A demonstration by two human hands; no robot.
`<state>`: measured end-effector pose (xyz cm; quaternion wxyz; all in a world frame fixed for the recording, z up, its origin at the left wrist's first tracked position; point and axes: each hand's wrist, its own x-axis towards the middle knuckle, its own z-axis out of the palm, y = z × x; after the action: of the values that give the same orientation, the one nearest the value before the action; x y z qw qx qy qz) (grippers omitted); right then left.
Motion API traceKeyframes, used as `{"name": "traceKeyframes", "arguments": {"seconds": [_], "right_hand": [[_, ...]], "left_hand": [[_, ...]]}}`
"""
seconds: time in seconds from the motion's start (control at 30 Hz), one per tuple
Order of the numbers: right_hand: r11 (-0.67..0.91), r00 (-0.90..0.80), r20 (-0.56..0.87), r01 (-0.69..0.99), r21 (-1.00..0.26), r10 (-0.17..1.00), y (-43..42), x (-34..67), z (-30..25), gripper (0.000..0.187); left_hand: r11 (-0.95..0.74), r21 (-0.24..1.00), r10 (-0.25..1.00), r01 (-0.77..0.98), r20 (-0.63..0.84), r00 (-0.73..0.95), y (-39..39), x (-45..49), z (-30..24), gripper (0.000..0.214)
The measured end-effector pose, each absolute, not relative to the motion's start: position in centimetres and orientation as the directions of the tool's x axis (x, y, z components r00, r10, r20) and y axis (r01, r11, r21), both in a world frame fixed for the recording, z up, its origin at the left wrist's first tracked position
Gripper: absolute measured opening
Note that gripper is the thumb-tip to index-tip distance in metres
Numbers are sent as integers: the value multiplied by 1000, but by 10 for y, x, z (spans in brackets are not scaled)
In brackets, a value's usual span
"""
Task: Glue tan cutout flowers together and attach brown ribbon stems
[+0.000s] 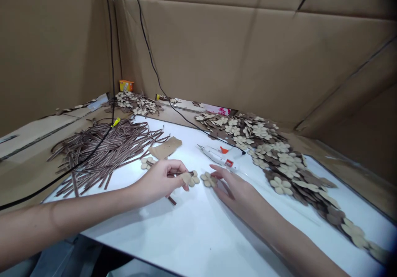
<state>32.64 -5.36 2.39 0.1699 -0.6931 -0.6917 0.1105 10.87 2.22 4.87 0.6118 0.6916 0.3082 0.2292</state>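
Note:
My left hand pinches a thin brown strip between thumb and fingers, just above a beige wooden flower cutout. My right hand lies flat with its fingers apart, their tips at a second beige flower cutout, and it holds nothing. Another flower cutout lies beyond my left hand. A white hot glue gun with an orange part rests just beyond my right hand. Both hands are over a white board.
A large heap of brown strips lies at left, with a cardboard scrap beside it. A long pile of flower cutouts runs along the right. A black cable crosses the view. Cardboard walls enclose the back.

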Motion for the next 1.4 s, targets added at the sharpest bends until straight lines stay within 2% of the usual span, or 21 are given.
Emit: {"name": "traceKeyframes", "arguments": {"seconds": [0.13,0.23,0.3,0.4,0.47,0.67,0.93,1.1,1.2,1.3,1.4], "right_hand": [[-127,126,-33,883,-451,991,-93,323,22,59],[-160,67,-172,777,-610,983,-118,324,22,69],[-197,62,-228,743,-640,972,-125,329,27,65],[-242,174,-177,821,-517,969,-119,338,39,45],[-223,197,-105,843,-490,975,-107,342,46,36],[-50,-2,-95,838,-543,995,-75,340,41,36],[21,-111,-119,811,-585,987,-73,322,31,36],[-13,-25,-58,815,-579,998,-68,308,52,31],[-27,-14,-60,765,-643,998,-64,305,61,24],[-89,-74,-167,607,-790,983,-62,303,55,25],[-123,-118,-205,488,-864,972,-61,301,44,28]], "left_hand": [[-54,972,674,228,-133,726,14,108,51,16],[-56,959,644,277,-177,744,7,110,51,17],[-41,951,622,307,-216,753,4,113,49,18],[-27,943,603,332,-250,758,3,120,44,19],[-30,944,596,328,-246,764,3,125,40,19],[35,944,568,328,-289,771,-1,131,30,18],[94,938,561,333,-326,761,0,121,30,19],[88,936,584,340,-325,744,-1,121,32,17],[91,944,593,318,-308,744,-3,122,33,16],[84,954,601,289,-280,748,-5,121,31,16],[97,959,608,266,-269,747,-8,120,28,19]]}}
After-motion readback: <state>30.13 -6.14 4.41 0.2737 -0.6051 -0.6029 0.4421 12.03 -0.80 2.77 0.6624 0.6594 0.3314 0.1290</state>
